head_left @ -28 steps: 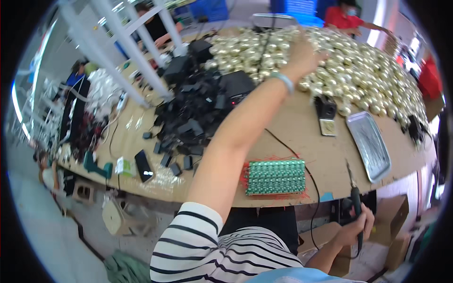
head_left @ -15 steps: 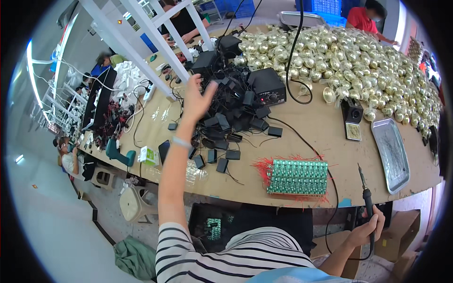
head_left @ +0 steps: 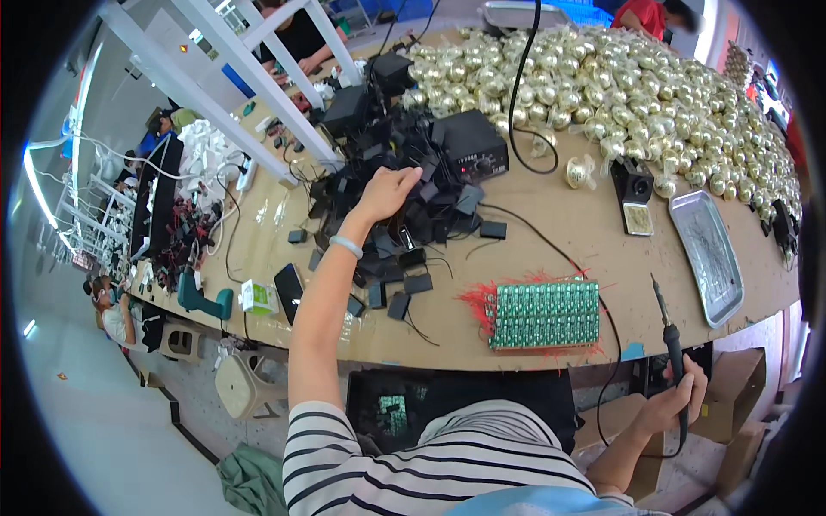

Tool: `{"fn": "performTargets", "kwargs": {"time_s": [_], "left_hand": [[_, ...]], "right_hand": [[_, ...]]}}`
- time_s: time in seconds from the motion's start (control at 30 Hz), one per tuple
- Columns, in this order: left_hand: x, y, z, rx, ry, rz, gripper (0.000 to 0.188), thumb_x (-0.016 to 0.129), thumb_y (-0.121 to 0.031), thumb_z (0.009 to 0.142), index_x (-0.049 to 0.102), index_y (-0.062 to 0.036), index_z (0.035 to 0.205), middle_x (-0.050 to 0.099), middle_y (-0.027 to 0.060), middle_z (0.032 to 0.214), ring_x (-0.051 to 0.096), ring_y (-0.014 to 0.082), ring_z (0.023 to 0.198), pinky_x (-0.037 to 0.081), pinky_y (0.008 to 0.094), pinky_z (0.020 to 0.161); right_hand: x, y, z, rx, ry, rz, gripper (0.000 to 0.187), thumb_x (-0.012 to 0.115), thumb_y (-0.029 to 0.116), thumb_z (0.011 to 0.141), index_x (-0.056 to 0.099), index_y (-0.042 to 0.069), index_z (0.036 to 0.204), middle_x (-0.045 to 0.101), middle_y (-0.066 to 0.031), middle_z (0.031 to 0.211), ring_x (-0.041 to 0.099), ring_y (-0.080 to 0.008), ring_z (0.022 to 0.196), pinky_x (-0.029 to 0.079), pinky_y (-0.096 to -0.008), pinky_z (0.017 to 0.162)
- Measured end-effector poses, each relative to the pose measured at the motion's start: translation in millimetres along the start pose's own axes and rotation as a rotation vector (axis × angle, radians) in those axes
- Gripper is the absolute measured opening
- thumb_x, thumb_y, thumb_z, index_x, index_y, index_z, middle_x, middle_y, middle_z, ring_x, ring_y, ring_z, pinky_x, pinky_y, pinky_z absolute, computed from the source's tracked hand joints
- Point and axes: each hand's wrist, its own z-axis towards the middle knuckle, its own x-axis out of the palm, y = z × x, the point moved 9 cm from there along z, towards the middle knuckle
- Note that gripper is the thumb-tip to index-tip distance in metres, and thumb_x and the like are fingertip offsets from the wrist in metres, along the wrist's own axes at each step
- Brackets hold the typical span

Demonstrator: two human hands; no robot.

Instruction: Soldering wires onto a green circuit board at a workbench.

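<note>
My left hand [head_left: 389, 193] reaches over a heap of small black boxes with thin black wires [head_left: 379, 245]. Its fingers are drawn together at the top of the heap; whatever they grip is hidden. In my right hand [head_left: 680, 397], at the table's front right, is a soldering iron [head_left: 674, 353] with its tip pointing up and away from me. Between the hands lies a panel of green circuit boards [head_left: 546, 315], with red wires [head_left: 478, 301] sticking out around its edges. A black control box with a red light [head_left: 471, 146] stands behind the heap.
Many gold balls in clear wrap [head_left: 602, 95] cover the far right. Nearer are a soldering iron stand [head_left: 635, 185] and a metal tray [head_left: 707, 258]. A phone [head_left: 289, 291], a small green-and-white box [head_left: 258, 297] and a white frame [head_left: 258, 86] stand left. Other people sit around the table.
My left hand has come down onto the black boxes and its spread fingers have closed together. My right hand still holds the soldering iron in nearly the same place. The view has shifted slightly.
</note>
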Motion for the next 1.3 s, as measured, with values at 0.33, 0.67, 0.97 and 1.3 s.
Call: {"fn": "performTargets", "kwargs": {"time_s": [0.33, 0.67, 0.97, 1.3], "left_hand": [[-13, -95, -88, 0.276, -0.354, 0.240, 0.018, 0.068, -0.021, 0.096, 0.072, -0.0042, 0.100, 0.073, 0.0114, 0.103, 0.062, 0.0366, 0.116, 0.046, 0.0457, 0.099], [-25, -91, -126, -0.124, -0.510, -0.472, 0.022, 0.085, -0.013, 0.087, 0.069, 0.0026, 0.084, 0.070, 0.0038, 0.074, 0.060, 0.0043, 0.065, 0.048, 0.0234, 0.061], [25, -74, -154, -0.351, -0.329, -0.681, 0.018, 0.086, -0.004, 0.083, 0.072, 0.0014, 0.092, 0.071, 0.0011, 0.078, 0.061, 0.0041, 0.067, 0.047, 0.0187, 0.060], [35, -58, -165, -0.270, -0.681, -1.153, 0.013, 0.073, 0.002, 0.094, 0.067, 0.0040, 0.105, 0.074, 0.0115, 0.103, 0.070, 0.0151, 0.101, 0.055, 0.0278, 0.094]], "right_hand": [[32, -4, 2, -0.014, 0.114, 0.105, 0.031, 0.048, 0.015, 0.097, 0.066, -0.010, 0.102, 0.064, -0.0140, 0.085, 0.053, -0.0174, 0.067, 0.043, -0.0297, 0.065], [24, 5, -5, -0.012, 0.157, 0.165, 0.031, 0.050, 0.017, 0.096, 0.066, -0.010, 0.099, 0.060, -0.0142, 0.082, 0.052, -0.0186, 0.065, 0.042, -0.0302, 0.063], [69, 24, -19, 0.028, 0.313, 0.213, 0.029, 0.053, 0.018, 0.092, 0.066, -0.008, 0.095, 0.058, -0.0120, 0.075, 0.054, -0.0190, 0.063, 0.043, -0.0308, 0.059], [93, 22, -47, 0.115, 0.469, 0.326, 0.026, 0.056, 0.018, 0.097, 0.065, -0.005, 0.096, 0.063, -0.0114, 0.074, 0.057, -0.0165, 0.059, 0.045, -0.0294, 0.055]]}}
